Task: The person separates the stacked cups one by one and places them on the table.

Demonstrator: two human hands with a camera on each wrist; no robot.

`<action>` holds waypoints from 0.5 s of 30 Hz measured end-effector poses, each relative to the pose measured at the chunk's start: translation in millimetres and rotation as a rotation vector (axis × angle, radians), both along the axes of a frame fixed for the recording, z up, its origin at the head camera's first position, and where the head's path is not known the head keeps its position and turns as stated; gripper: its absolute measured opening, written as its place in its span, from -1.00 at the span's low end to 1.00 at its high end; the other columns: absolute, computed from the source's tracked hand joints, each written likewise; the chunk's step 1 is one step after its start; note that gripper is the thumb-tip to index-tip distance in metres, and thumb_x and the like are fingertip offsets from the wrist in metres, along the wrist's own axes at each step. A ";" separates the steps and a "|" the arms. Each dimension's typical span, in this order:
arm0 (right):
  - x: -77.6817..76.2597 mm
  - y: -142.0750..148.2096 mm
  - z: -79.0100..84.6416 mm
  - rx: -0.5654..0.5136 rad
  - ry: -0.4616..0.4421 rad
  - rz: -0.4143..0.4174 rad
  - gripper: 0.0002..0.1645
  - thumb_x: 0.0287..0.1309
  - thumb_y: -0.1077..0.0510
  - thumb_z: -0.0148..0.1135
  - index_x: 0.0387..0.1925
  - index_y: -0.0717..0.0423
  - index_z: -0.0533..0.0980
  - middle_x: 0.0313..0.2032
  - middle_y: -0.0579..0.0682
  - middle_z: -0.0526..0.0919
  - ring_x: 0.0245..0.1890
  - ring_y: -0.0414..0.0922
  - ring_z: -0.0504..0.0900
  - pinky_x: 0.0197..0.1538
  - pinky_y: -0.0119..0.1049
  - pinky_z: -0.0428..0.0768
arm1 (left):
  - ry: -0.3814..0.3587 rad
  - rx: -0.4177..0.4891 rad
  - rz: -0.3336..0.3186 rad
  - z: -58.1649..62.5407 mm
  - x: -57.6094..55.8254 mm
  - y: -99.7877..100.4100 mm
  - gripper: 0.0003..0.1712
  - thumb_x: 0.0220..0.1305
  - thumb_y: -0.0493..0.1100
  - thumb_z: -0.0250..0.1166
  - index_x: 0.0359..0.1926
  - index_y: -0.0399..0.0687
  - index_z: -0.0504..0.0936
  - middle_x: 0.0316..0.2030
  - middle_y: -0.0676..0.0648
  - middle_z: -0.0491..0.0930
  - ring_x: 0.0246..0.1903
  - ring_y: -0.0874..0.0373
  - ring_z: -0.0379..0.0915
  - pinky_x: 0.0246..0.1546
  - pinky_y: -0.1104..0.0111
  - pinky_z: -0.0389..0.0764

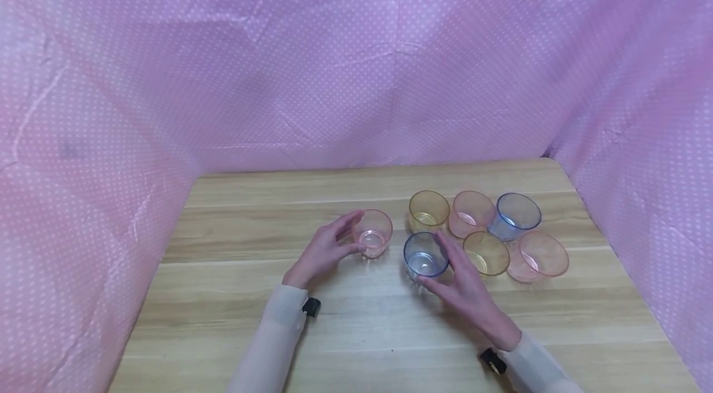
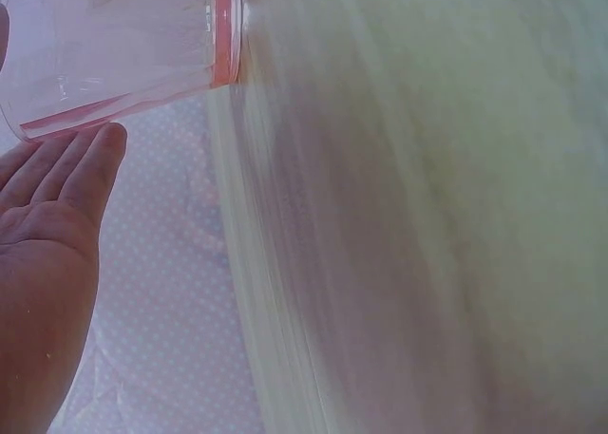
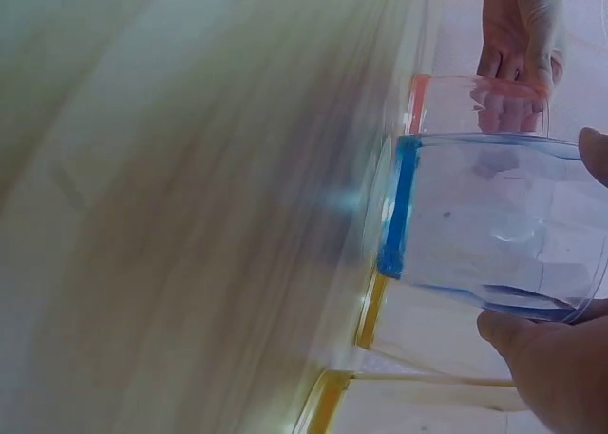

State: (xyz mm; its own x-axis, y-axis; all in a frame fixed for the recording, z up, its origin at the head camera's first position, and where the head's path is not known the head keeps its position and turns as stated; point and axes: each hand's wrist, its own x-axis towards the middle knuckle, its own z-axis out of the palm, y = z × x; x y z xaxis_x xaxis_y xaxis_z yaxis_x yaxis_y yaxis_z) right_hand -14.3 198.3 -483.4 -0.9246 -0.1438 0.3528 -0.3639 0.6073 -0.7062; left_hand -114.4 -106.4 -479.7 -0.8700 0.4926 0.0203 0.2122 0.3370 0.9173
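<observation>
My left hand holds a clear pink glass cup between thumb and fingers, from its left side. In the left wrist view the fingertips of the left hand meet the wall of the pink cup. To the right, my right hand grips a clear blue glass cup, thumb at the near side and fingers at the far right side. The blue cup also shows in the right wrist view, between the thumb and a fingertip. Both cups are upright.
Beyond and right of the blue cup stand two yellow cups, two pink cups and another blue cup, close together. The wooden table meets a pink dotted cloth at its back and sides.
</observation>
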 end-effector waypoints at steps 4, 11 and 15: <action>1.0 1.7 -0.6 0.043 0.019 0.000 0.22 -0.17 0.18 0.72 0.46 0.42 0.24 0.36 0.34 0.43 0.33 0.27 0.45 0.37 0.19 0.42 | 0.002 0.013 -0.001 0.3 0.2 -0.1 -0.11 0.25 -0.14 0.52 0.54 -0.01 0.33 0.48 -0.04 0.36 0.42 -0.01 0.34 0.40 0.30 0.43; 4.4 5.4 -0.8 0.029 0.017 0.002 0.23 -0.13 0.20 0.69 0.53 0.30 0.19 0.34 0.36 0.44 0.30 0.32 0.47 0.27 0.32 0.51 | -0.001 0.012 0.004 1.5 0.9 0.1 -0.12 0.25 -0.15 0.51 0.54 -0.02 0.34 0.48 -0.06 0.36 0.42 -0.03 0.35 0.41 0.27 0.43; 6.1 8.4 -1.1 0.035 0.023 -0.011 0.23 -0.14 0.22 0.68 0.53 0.29 0.19 0.31 0.34 0.48 0.27 0.29 0.49 0.27 0.29 0.53 | -0.004 0.005 0.010 3.0 1.4 0.8 -0.12 0.25 -0.16 0.51 0.53 -0.02 0.35 0.48 -0.03 0.36 0.42 -0.03 0.34 0.40 0.27 0.44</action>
